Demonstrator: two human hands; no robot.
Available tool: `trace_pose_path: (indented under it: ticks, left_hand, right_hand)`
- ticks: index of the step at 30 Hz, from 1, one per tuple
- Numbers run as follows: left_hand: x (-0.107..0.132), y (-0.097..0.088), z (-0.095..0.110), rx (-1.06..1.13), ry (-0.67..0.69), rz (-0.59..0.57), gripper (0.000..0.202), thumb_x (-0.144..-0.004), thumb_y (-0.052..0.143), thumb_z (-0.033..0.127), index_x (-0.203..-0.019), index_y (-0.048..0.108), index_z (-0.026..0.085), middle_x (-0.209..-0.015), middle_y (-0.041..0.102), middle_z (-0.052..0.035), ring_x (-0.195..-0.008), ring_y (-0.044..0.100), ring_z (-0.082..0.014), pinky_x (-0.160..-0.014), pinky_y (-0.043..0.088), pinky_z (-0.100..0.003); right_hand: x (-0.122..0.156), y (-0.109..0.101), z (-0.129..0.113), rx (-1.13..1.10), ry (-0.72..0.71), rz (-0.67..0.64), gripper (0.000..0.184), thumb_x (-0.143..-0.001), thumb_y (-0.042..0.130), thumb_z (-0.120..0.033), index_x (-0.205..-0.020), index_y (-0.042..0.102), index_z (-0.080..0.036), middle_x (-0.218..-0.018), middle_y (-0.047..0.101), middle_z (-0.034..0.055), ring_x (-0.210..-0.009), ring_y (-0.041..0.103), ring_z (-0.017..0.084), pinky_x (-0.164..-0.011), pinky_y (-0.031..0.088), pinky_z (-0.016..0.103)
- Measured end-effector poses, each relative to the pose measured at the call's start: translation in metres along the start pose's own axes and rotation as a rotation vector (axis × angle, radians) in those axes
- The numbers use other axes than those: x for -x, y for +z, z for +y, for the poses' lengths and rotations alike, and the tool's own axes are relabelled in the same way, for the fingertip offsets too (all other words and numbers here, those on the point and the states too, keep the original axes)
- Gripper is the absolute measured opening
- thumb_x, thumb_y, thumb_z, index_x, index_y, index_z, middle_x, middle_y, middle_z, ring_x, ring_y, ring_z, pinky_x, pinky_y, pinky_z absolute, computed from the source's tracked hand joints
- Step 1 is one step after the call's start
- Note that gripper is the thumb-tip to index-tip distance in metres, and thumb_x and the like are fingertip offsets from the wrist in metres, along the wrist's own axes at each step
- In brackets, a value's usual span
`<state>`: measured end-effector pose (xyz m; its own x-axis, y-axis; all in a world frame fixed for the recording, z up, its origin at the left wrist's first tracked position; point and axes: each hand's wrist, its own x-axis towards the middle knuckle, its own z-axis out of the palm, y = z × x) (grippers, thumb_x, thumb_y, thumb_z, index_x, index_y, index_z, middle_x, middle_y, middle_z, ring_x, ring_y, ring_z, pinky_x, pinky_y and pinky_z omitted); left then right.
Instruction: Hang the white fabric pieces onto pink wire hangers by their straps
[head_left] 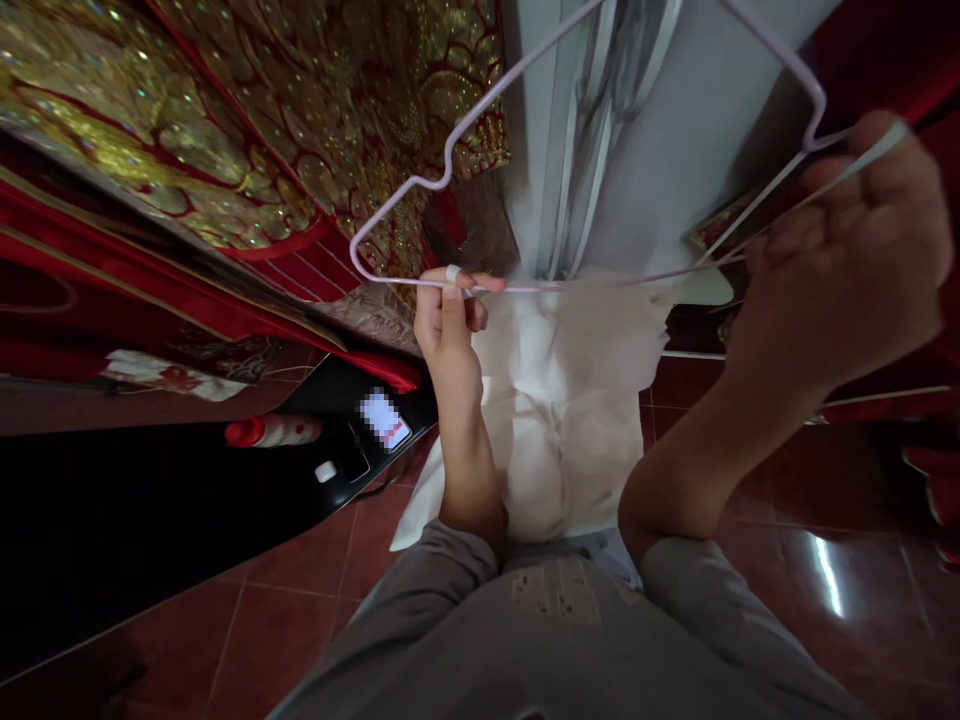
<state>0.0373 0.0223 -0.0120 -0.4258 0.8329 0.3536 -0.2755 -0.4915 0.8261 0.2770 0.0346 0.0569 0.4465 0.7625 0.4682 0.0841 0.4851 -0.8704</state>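
Note:
A thin pale lilac clothes hanger (pixel 480 105) is held up in front of me. My left hand (pixel 450 320) pinches its bottom bar near the left end. A white garment (pixel 562 400) hangs from that bar down toward my lap. My right hand (pixel 840 260) is closed near the hanger's right shoulder, gripping narrow white straps that run from the garment. Both forearms come out of grey sleeves.
Red fabric with gold embroidery (pixel 247 110) hangs at the upper left. A black table (pixel 150 500) at the left carries a red-capped bottle (pixel 274 431), a phone (pixel 384 420) and a small white object (pixel 325 471). The floor is glossy red tile (pixel 787 560).

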Motion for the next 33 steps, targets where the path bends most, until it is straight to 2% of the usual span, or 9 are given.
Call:
trace_pose_path:
  ticks: [4,7,12,15,19,25,29,31,33]
  left_hand:
    - [-0.002,-0.001,0.001,0.062,-0.014,-0.023,0.031,-0.102,0.08,0.05,-0.092,0.067,0.024,-0.087,0.081,-0.0026,-0.053,0.038,-0.0119,-0.055,0.034,-0.029]
    - [-0.001,0.002,0.002,0.093,-0.012,-0.027,0.029,-0.103,0.079,0.048,-0.091,0.068,0.024,-0.088,0.082,-0.0028,-0.054,0.039,-0.0116,-0.056,0.036,-0.028]
    - [0.005,0.008,-0.004,0.128,-0.006,-0.026,0.031,-0.104,0.078,0.051,-0.094,0.069,0.024,-0.088,0.081,-0.0024,-0.052,0.038,-0.0106,-0.054,0.037,-0.027]
    - [0.008,0.011,-0.007,0.144,-0.013,-0.015,0.032,-0.103,0.079,0.052,-0.094,0.068,0.024,-0.087,0.08,-0.0015,-0.051,0.037,-0.0099,-0.052,0.035,-0.026]
    - [0.008,0.012,-0.004,0.118,-0.029,-0.008,0.032,-0.102,0.08,0.052,-0.092,0.068,0.024,-0.087,0.08,-0.0015,-0.051,0.037,-0.0103,-0.051,0.035,-0.026]
    - [0.013,0.015,0.001,0.153,-0.038,-0.022,0.028,-0.103,0.078,0.046,-0.092,0.067,0.023,-0.089,0.081,-0.0031,-0.05,0.037,-0.0094,-0.05,0.034,-0.025]
    - [0.01,0.009,0.0,0.077,-0.085,-0.014,0.024,-0.103,0.077,0.045,-0.098,0.071,0.023,-0.096,0.083,-0.0046,-0.054,0.045,-0.0099,-0.056,0.041,-0.025]
    - [0.005,-0.003,-0.001,-0.012,-0.023,0.055,0.024,-0.101,0.078,0.045,-0.108,0.074,0.023,-0.106,0.084,-0.0058,-0.067,0.058,-0.0128,-0.065,0.049,-0.027]
    - [-0.002,-0.022,-0.002,-0.133,0.066,0.152,0.032,-0.1,0.077,0.047,-0.122,0.071,0.024,-0.124,0.081,-0.0077,-0.1,0.072,-0.0199,-0.081,0.058,-0.031]
  right_hand:
    - [-0.03,-0.028,0.006,-0.055,0.043,-0.089,0.039,-0.096,0.056,-0.054,-0.125,0.08,-0.047,-0.152,0.067,-0.0096,-0.119,0.073,0.025,-0.083,0.069,0.042]
    - [-0.033,-0.048,0.03,-0.114,0.072,0.055,0.041,-0.1,0.042,-0.049,-0.115,0.079,-0.043,-0.15,0.066,-0.0097,-0.128,0.07,0.023,-0.083,0.069,0.037]
    - [0.019,-0.038,0.064,-0.184,0.26,0.426,0.031,-0.1,0.046,-0.045,-0.099,0.072,-0.029,-0.108,0.072,0.0026,-0.075,0.063,0.012,-0.057,0.053,0.026]
    - [0.058,-0.007,0.059,-0.168,0.468,0.256,0.022,-0.089,0.07,-0.042,-0.098,0.073,-0.023,-0.097,0.075,0.0037,-0.063,0.058,0.009,-0.054,0.047,0.026]
    - [0.074,0.031,0.034,-0.228,0.399,-0.052,0.027,-0.09,0.077,-0.052,-0.105,0.078,-0.03,-0.116,0.08,0.0046,-0.073,0.069,0.014,-0.069,0.06,0.035]
    - [0.063,0.048,0.034,-0.315,0.234,0.012,0.028,-0.096,0.074,-0.055,-0.089,0.067,-0.029,-0.084,0.07,-0.0005,-0.069,0.063,0.013,-0.062,0.052,0.03]
    - [0.062,0.043,0.044,-0.307,0.25,-0.03,0.034,-0.096,0.075,-0.058,-0.088,0.063,-0.027,-0.082,0.07,-0.001,-0.061,0.056,0.011,-0.06,0.047,0.029]
    - [0.058,0.041,0.046,-0.305,0.258,-0.038,0.037,-0.095,0.075,-0.061,-0.087,0.061,-0.027,-0.082,0.072,-0.0009,-0.057,0.051,0.01,-0.057,0.044,0.029]
    - [0.054,0.04,0.046,-0.303,0.256,-0.034,0.039,-0.092,0.077,-0.062,-0.086,0.06,-0.027,-0.081,0.073,-0.0014,-0.054,0.047,0.01,-0.055,0.042,0.028]
